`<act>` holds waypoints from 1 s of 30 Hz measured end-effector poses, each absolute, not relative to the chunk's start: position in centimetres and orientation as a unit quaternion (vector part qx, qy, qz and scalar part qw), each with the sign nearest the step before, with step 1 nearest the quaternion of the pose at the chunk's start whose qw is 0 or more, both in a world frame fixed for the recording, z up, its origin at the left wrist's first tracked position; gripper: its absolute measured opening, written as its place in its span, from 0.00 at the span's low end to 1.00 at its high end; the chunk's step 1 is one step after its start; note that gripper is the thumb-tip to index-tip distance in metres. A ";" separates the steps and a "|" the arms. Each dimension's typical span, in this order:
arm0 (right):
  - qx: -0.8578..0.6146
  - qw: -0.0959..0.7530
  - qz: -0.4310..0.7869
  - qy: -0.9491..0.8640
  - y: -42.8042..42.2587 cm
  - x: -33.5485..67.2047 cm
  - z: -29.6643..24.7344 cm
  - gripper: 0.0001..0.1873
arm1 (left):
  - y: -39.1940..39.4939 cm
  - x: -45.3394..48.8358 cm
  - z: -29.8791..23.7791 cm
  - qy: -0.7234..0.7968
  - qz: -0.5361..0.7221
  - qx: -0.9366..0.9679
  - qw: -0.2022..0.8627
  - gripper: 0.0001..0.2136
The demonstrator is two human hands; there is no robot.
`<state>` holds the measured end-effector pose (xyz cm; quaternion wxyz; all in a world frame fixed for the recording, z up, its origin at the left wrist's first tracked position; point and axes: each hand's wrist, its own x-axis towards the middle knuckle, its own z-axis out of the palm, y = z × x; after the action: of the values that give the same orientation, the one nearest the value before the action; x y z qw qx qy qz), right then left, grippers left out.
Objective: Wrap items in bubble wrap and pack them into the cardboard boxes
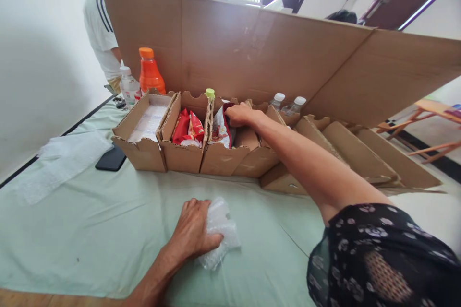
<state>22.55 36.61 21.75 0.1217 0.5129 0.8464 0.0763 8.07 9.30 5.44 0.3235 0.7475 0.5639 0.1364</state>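
My left hand (192, 228) rests on the green cloth near the front, its fingers closed round a crumpled clear plastic bag (220, 231). My right hand (240, 115) reaches far forward into the third cardboard box (219, 158) of a row, closed on a red and white snack packet (220, 129) standing in it. The second box (182, 156) holds red snack packets (188, 127). The first box (142, 153) on the left holds white packaging.
A tall cardboard sheet (252, 53) stands behind the boxes, with flattened cardboard (360, 158) at right. An orange bottle (150, 72), clear bottles (128, 86) and a green-capped one (209, 93) stand at the back. A black phone (111, 158) and plastic wrap (61, 158) lie left. A person (101, 33) stands behind.
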 end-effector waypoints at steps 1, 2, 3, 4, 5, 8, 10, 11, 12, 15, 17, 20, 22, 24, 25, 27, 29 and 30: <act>0.523 0.113 0.093 0.840 35.7 22.9 22.6 0.09 | 9.3 8.1 5.5 0.567 0.140 0.746 0.322 0.18; 0.533 0.095 0.114 0.833 34.5 23.3 23.7 0.10 | 9.4 8.0 5.4 0.572 0.145 0.741 0.320 0.15; 0.543 0.071 0.140 0.825 32.9 23.9 24.8 0.11 | 9.4 7.9 5.4 0.578 0.153 0.735 0.320 0.13; 0.554 0.033 0.167 0.815 31.0 24.7 26.0 0.13 | 9.5 7.7 5.4 0.580 0.165 0.729 0.324 0.12; 0.564 -0.011 0.190 0.803 28.9 25.7 27.0 0.15 | 9.5 7.3 5.5 0.575 0.183 0.725 0.333 0.13; 0.555 -0.214 0.181 0.784 21.4 29.0 27.8 0.10 | 9.2 5.9 6.8 0.514 0.272 0.731 0.355 0.19; 0.513 -0.258 0.114 0.811 16.7 30.7 26.0 0.08 | 8.3 5.1 8.5 0.472 0.315 0.745 0.352 0.22; 0.500 -0.248 0.075 0.827 14.7 31.1 24.6 0.08 | 7.7 4.9 9.3 0.459 0.317 0.753 0.349 0.21; 0.490 -0.227 0.033 0.841 13.1 31.3 23.0 0.08 | 7.2 4.8 10.1 0.447 0.305 0.765 0.349 0.21; 0.455 -0.137 -0.106 0.874 10.8 30.5 19.3 0.04 | 6.3 5.3 11.2 0.392 0.240 0.814 0.357 0.24; 0.437 -0.110 -0.158 0.878 11.5 29.7 18.9 0.05 | 6.7 5.8 10.5 0.384 0.210 0.823 0.362 0.24; 0.446 -0.138 -0.114 0.877 15.1 28.0 21.6 0.11 | 8.3 5.8 8.2 0.475 0.189 0.773 0.375 0.21; 0.441 -0.144 -0.034 0.885 18.4 25.9 24.2 0.13 | 9.3 5.5 6.9 0.516 0.189 0.742 0.385 0.25; 0.412 -0.098 0.047 0.905 21.7 22.7 25.9 0.14 | 9.7 5.2 6.2 0.512 0.197 0.734 0.401 0.36; 0.394 -0.056 0.079 0.914 23.2 20.8 26.2 0.14 | 9.8 5.1 6.1 0.506 0.199 0.733 0.409 0.42; 0.359 0.045 0.119 0.925 25.8 17.2 25.7 0.12 | 9.8 5.1 6.2 0.511 0.197 0.724 0.420 0.47; 0.333 0.123 0.114 0.928 27.7 14.1 24.2 0.10 | 9.9 5.2 6.3 0.517 0.188 0.722 0.419 0.42; 0.326 0.135 0.099 0.930 28.3 13.0 23.3 0.10 | 9.9 5.3 6.3 0.515 0.184 0.728 0.414 0.37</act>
<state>13.02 28.32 23.34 0.1347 0.3261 0.9304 0.0991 5.30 9.93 6.34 0.4137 0.7280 0.5147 0.1841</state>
